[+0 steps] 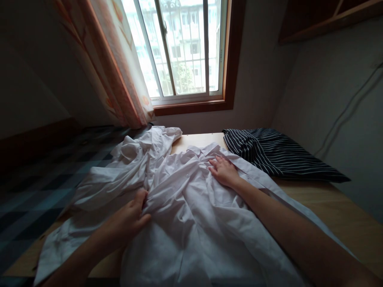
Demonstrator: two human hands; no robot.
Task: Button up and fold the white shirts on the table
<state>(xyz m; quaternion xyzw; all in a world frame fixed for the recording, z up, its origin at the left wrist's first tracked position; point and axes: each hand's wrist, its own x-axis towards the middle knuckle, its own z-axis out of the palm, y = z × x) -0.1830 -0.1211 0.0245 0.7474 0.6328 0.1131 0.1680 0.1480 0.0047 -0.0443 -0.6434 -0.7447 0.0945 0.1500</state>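
Note:
A white button-up shirt [191, 191] is spread across a wooden board, its collar toward the window and its front wrinkled. At the shirt's left side, my left hand [133, 213] is closed on the fabric, with the thumb toward me and the fingertips partly hidden. My right hand [224, 170] lies flat on the upper right of the shirt, just below the collar, fingers spread. A second white garment [119, 175] lies crumpled along the left, beside the first and touching it.
A black garment with white stripes [278, 153] lies at the back right of the wooden board [332, 199]. Dark checked bedding [36, 195] borders the board on the left. Ahead are a window [191, 52] and a patterned curtain [116, 71]. A cable [347, 109] hangs along the right wall.

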